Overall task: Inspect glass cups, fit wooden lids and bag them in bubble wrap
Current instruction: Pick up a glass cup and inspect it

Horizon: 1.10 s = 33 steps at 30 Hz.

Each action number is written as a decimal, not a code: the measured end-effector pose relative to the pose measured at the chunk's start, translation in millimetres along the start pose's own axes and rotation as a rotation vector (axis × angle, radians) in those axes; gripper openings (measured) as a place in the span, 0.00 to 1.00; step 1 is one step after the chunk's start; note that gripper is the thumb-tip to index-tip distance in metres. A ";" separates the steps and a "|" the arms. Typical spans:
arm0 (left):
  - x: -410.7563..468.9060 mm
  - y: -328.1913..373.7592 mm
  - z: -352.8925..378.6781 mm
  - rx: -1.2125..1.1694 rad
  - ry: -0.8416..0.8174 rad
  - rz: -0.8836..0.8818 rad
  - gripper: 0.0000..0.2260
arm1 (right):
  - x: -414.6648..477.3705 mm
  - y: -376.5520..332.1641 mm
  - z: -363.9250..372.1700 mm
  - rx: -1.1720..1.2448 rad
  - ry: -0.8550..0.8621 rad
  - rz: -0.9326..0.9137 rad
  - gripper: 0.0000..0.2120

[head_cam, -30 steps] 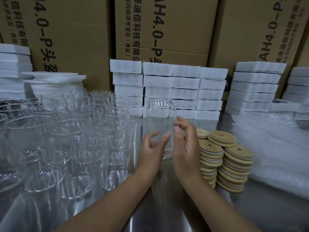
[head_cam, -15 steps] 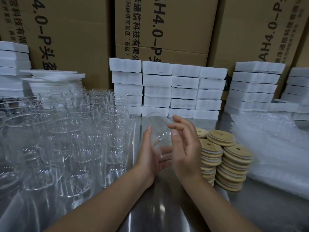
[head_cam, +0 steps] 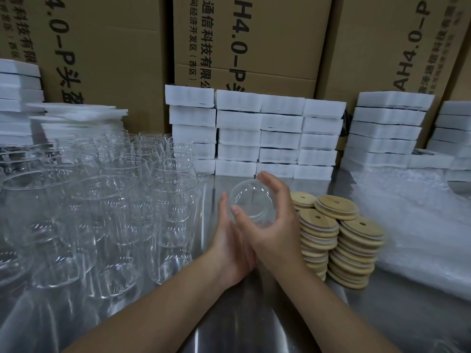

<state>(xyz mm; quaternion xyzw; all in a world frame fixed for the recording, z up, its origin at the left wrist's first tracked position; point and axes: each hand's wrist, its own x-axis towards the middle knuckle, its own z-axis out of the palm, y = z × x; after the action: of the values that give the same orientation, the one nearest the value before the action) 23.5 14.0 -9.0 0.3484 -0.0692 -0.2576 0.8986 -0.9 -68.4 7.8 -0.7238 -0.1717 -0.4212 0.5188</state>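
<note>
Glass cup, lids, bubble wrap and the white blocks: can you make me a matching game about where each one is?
Things:
1. glass cup
2. wooden lids
3. bubble wrap
4. white foam blocks

Places:
A. lying at the far right of the table
B. piled at the back, in front of the cardboard boxes
C. between the left hand and right hand
D. in stacks beside the right hand

Pairs: 1-C, 2-D, 3-A, 4-B
</note>
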 end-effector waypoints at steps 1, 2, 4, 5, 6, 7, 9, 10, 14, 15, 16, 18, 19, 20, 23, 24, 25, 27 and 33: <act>-0.7 0.5 0.6 0.021 0.005 -0.006 0.36 | 0.3 -0.4 0.0 0.011 0.015 0.029 0.32; -1.2 0.9 1.1 0.048 0.014 -0.008 0.36 | 0.9 -0.7 -0.1 0.025 0.030 0.063 0.32; -2.1 2.2 2.9 0.095 0.044 -0.005 0.37 | 2.5 -1.2 -0.6 0.065 0.056 0.125 0.31; -2.2 2.6 4.0 0.121 0.052 -0.007 0.38 | 3.0 -1.5 -1.0 0.087 0.066 0.146 0.30; -2.2 2.9 5.2 0.152 0.057 -0.011 0.41 | 3.8 -1.7 -1.4 0.106 0.075 0.159 0.29; -2.6 3.1 6.5 0.182 0.061 -0.015 0.44 | 4.4 -1.9 -1.9 0.118 0.082 0.168 0.29; -2.5 2.6 7.6 0.224 0.071 -0.017 0.48 | 5.4 -1.7 -2.3 0.146 0.095 0.181 0.28; -2.1 2.1 7.6 0.235 0.083 -0.011 0.48 | 5.8 -1.3 -2.5 0.168 0.105 0.188 0.29; 0.8 -0.1 7.7 0.252 0.120 -0.018 0.46 | 7.4 0.2 -1.5 0.224 0.146 0.215 0.28; 1.2 -0.2 7.5 0.260 0.127 -0.023 0.46 | 7.5 0.8 -1.3 0.235 0.152 0.218 0.27; 1.6 -0.2 7.0 0.269 0.129 -0.026 0.47 | 7.8 1.6 -1.3 0.242 0.156 0.222 0.25; 2.7 -0.4 5.8 0.284 0.129 -0.028 0.48 | 8.0 2.9 -1.8 0.241 0.156 0.219 0.21; 3.1 -0.7 4.9 0.289 0.128 -0.026 0.47 | 8.2 3.3 -1.9 0.241 0.155 0.215 0.19; 3.6 -1.0 4.2 0.292 0.126 -0.024 0.46 | 8.2 3.6 -2.0 0.242 0.154 0.208 0.18; 5.1 -2.0 1.7 0.310 0.129 -0.018 0.40 | 8.2 2.4 -2.2 0.228 0.161 0.194 0.14; 5.4 -2.5 1.3 0.315 0.133 -0.017 0.39 | 8.1 2.0 -2.3 0.214 0.163 0.192 0.14; 5.5 -2.8 1.1 0.317 0.135 -0.017 0.39 | 8.1 1.8 -2.2 0.201 0.164 0.191 0.13; 5.4 -3.4 1.4 0.314 0.136 -0.016 0.38 | 8.0 2.0 -2.1 0.185 0.162 0.189 0.12; 7.7 -2.4 0.7 0.317 0.139 -0.004 0.36 | 8.8 4.8 0.0 0.178 0.164 0.172 0.10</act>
<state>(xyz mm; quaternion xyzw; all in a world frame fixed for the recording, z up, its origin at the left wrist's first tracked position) 28.9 8.1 -10.5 0.5031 -0.0457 -0.2206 0.8344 7.5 -72.0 11.8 -0.6501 -0.1029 -0.4162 0.6274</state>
